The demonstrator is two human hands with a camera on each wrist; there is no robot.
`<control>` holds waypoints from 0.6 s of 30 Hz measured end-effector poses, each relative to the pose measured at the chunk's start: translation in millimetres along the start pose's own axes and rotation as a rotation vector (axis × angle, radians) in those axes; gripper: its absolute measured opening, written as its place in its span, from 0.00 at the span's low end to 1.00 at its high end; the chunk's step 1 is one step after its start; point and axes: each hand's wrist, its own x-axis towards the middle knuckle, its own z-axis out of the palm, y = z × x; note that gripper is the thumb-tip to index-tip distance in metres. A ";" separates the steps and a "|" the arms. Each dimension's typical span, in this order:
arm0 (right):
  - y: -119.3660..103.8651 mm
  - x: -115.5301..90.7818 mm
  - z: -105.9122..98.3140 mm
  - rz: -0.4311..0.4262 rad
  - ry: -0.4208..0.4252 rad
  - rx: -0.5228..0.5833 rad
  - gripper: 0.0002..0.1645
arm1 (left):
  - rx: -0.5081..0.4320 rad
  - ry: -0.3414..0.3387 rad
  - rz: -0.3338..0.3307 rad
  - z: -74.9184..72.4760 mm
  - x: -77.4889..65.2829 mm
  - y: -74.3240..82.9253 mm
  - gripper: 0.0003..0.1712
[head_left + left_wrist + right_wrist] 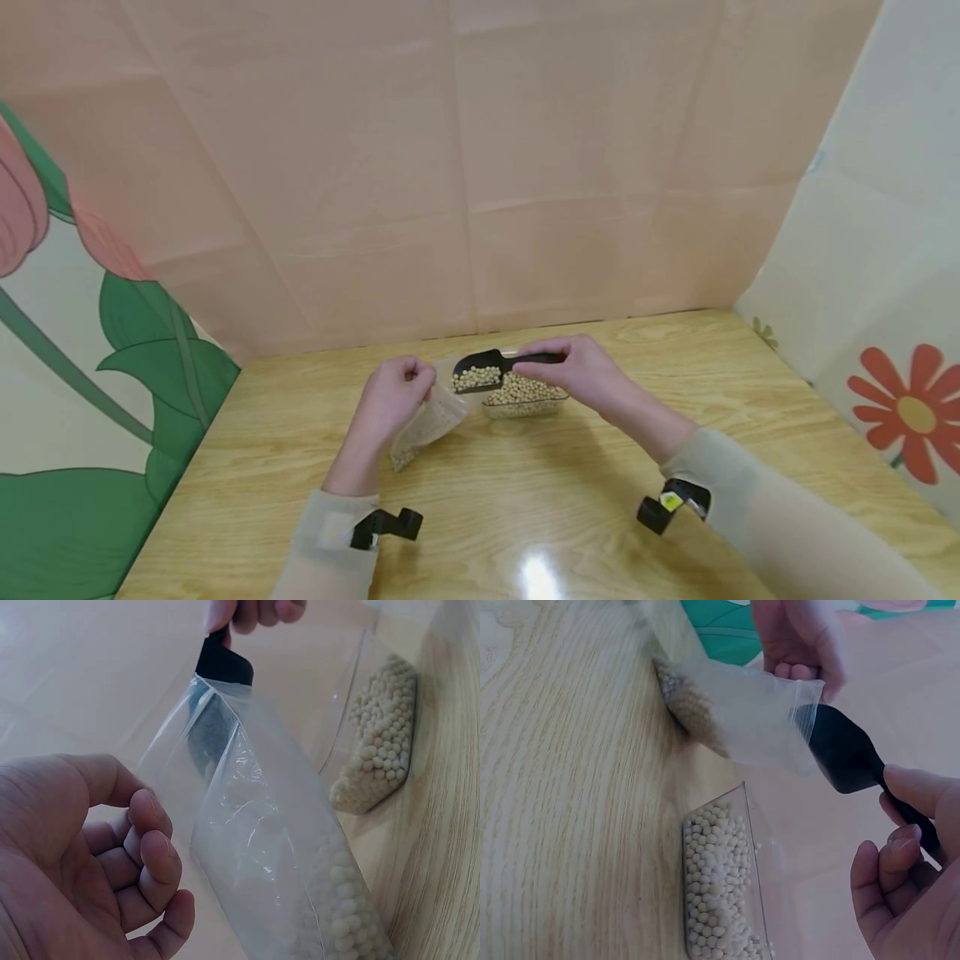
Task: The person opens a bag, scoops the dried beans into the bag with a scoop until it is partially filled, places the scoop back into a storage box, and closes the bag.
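My left hand [396,392] pinches the edge of a clear plastic zip bag [435,418] between thumb and forefinger. The bag leans at a slant, its lower corner on the table, with pale round beans [345,907] gathered at the bottom. My right hand [581,371] grips the handle of a black scoop [845,750], which carries a load of beans [477,377]. In both wrist views the scoop's front end sits inside the bag's mouth. Below the right hand stands a clear plastic box [525,408] holding many more of the same beans.
The wooden table [480,508] ends at a peach-coloured sheet [465,208] hung behind it. Walls with painted flowers stand at the left and right. Black camera mounts [386,527] are strapped on both sleeves.
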 end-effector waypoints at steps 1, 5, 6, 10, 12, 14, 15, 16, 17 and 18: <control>-0.9 0.1 0.2 -0.004 -0.001 -0.012 0.28 | -0.002 -0.001 -0.001 0.0 0.0 0.0 0.11; -3.6 1.7 0.6 -0.034 -0.009 -0.041 0.26 | -0.007 -0.003 0.001 -0.1 0.1 -0.1 0.11; -4.2 2.0 0.6 -0.045 -0.013 -0.045 0.26 | -0.010 -0.003 0.001 -0.2 0.0 0.2 0.11; -7.2 3.0 0.6 -0.083 -0.016 -0.080 0.24 | -0.013 -0.003 0.002 -0.1 0.1 0.0 0.11; -9.1 3.0 0.8 -0.111 -0.013 -0.105 0.22 | -0.013 -0.003 0.003 -0.2 0.1 0.0 0.11; -10.9 3.0 1.1 -0.145 -0.011 -0.132 0.20 | -0.015 -0.005 0.003 -0.3 -0.1 0.1 0.12; -12.0 3.0 1.3 -0.168 -0.008 -0.149 0.18 | -0.014 -0.005 0.003 -0.4 0.0 0.0 0.12; -13.0 3.1 1.5 -0.192 -0.006 -0.166 0.17 | -0.015 -0.005 0.003 -0.5 -0.2 0.0 0.12; -14.0 3.3 1.7 -0.216 -0.005 -0.179 0.16 | -0.018 -0.007 0.001 -0.7 -0.4 0.1 0.12; -15.3 3.2 1.9 -0.238 -0.004 -0.192 0.14 | -0.021 -0.008 -0.002 -0.9 -0.5 0.1 0.12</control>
